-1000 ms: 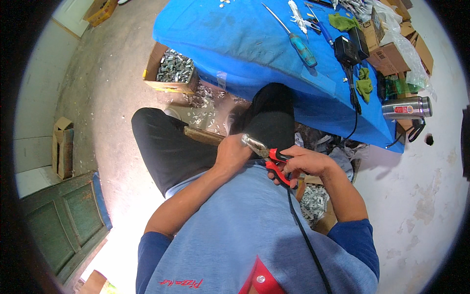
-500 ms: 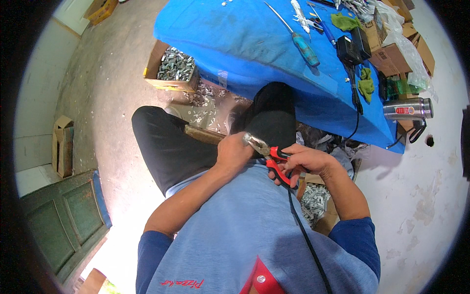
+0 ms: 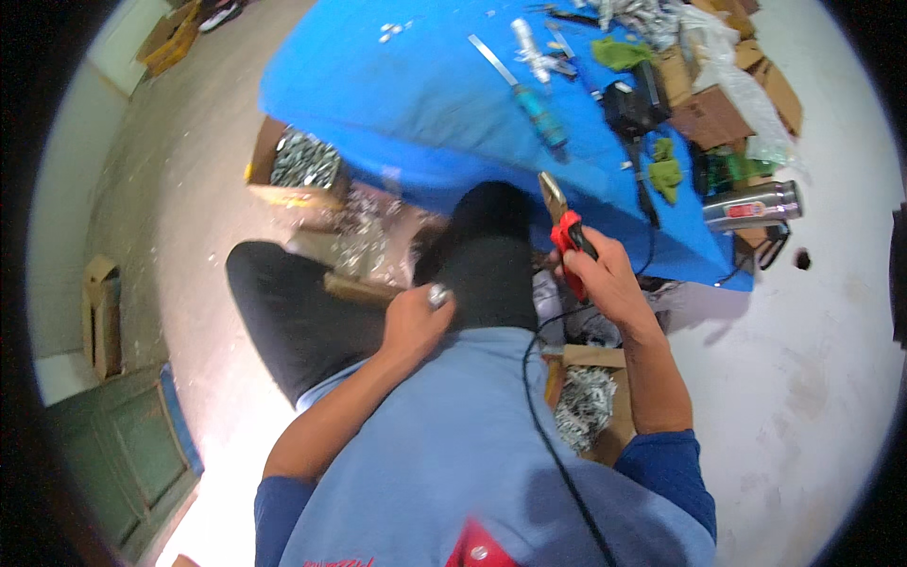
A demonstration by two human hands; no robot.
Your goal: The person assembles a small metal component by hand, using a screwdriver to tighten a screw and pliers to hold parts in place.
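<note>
My right hand (image 3: 605,269) is closed around the red-and-black handles of a pair of pliers (image 3: 565,219). Their metal jaws point up and away, over the near edge of the blue-covered table (image 3: 397,104). My left hand (image 3: 416,321) is a fist above my lap, with a small shiny metal cylinder-like piece (image 3: 438,296) showing at the thumb side. The rest of that piece is hidden in my fingers, so its exact kind does not show. The pliers and the metal piece are apart.
On the table lie a screwdriver (image 3: 539,115), a black power adapter (image 3: 631,106) and green cloths (image 3: 665,172). A steel flask (image 3: 753,205) stands out at the right. A box of metal parts (image 3: 300,194) is on the floor; another box (image 3: 619,406) sits beside my right side. A black cable (image 3: 543,416) crosses my shirt.
The pliers have come off the metal piece and moved up and right toward the table with my right hand. My left hand keeps the piece, lower and further left in the picture. The view has shifted.
</note>
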